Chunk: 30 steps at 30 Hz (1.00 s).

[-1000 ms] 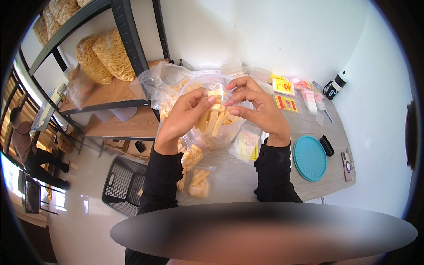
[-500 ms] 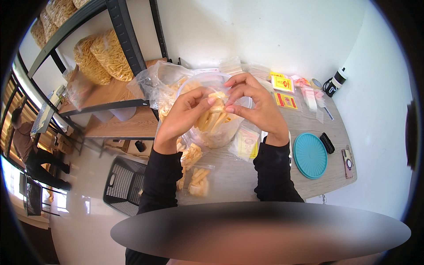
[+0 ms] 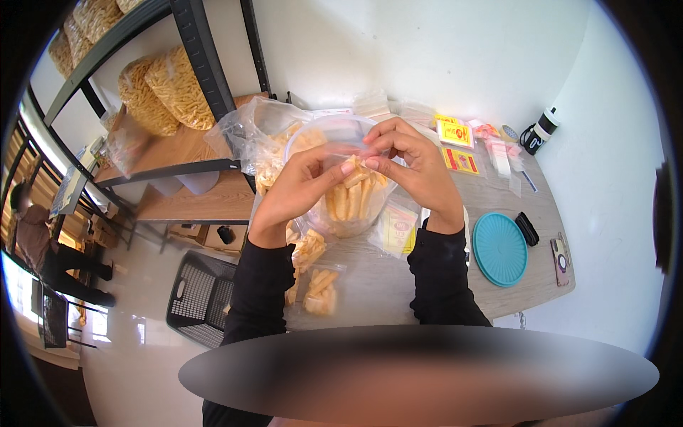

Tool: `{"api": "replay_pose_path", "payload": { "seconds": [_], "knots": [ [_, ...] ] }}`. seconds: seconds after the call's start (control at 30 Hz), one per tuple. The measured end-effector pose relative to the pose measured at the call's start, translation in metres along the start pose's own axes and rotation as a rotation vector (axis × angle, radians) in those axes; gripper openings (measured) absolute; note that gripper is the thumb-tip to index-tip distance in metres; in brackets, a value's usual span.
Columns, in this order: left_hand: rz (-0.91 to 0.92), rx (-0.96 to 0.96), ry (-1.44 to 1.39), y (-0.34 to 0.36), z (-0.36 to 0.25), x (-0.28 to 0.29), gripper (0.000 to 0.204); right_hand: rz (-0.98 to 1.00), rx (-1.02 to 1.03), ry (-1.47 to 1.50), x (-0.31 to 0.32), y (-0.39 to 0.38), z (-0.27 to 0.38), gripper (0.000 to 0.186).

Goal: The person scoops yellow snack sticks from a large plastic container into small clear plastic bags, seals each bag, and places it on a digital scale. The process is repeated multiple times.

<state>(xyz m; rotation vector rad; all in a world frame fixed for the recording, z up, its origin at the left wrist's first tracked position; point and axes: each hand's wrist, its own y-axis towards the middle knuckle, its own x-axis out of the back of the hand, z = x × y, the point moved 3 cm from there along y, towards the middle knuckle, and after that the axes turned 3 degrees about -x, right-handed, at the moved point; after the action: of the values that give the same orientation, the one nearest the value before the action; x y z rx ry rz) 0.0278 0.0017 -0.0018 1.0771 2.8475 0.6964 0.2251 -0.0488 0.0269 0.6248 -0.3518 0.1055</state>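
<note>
Both my hands are closed at the top of a small clear plastic bag of pale yellow snack sticks (image 3: pixel 350 201), thumbs and fingertips close together. My left hand (image 3: pixel 306 183) pinches the bag's left side, and my right hand (image 3: pixel 420 171) pinches its right side. The bag hangs in front of a round translucent tub (image 3: pixel 302 134), hiding much of the tub. Left of the tub lies a large open clear bag (image 3: pixel 269 171) with more sticks. Small filled bags (image 3: pixel 321 292) rest on the table beside my left forearm.
A printed packet stack (image 3: pixel 397 228) lies by my right wrist. Yellow packets (image 3: pixel 455 133), a turquoise lid (image 3: pixel 500 250), a black case (image 3: pixel 526 229), a phone (image 3: pixel 560 262) and a tumbler (image 3: pixel 544 132) are on the right. Left are a shelf (image 3: pixel 192 203), a black crate (image 3: pixel 203 295) and another person (image 3: pixel 35 228).
My fingertips have shifted to the bag's upper edge and come closer together. The sticks now sit lower in the bag, below my fingers. The person in the background has moved slightly.
</note>
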Motion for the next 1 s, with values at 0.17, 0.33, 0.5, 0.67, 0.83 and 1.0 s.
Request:
{"api": "replay_pose_path", "payload": {
  "seconds": [0.17, 0.33, 0.5, 0.67, 0.83, 1.0],
  "knots": [
    [-0.032, 0.047, 0.085, -0.002, -0.002, 0.002, 0.039, 0.032, 0.012, -0.055, -0.003, -0.001, 0.001, 0.018],
    [-0.068, 0.098, 0.084, -0.003, -0.002, -0.001, 0.043, 0.040, 0.040, -0.160, -0.002, 0.000, 0.000, 0.019],
    [-0.128, 0.066, 0.084, 0.000, 0.001, 0.004, 0.043, -0.047, 0.022, -0.081, -0.002, 0.001, -0.001, 0.020],
    [-0.278, 0.030, -0.148, -0.002, -0.004, 0.025, 0.046, -0.188, 0.003, -0.027, 0.004, 0.006, -0.014, 0.018],
    [-0.399, -0.042, -0.225, -0.012, -0.013, 0.051, 0.047, 0.047, -0.122, -0.281, 0.005, 0.020, -0.039, 0.017],
    [-0.428, -0.053, -0.326, -0.018, -0.016, 0.068, 0.041, 0.336, -0.314, -0.737, -0.009, 0.033, -0.057, 0.022]
  ]
}}
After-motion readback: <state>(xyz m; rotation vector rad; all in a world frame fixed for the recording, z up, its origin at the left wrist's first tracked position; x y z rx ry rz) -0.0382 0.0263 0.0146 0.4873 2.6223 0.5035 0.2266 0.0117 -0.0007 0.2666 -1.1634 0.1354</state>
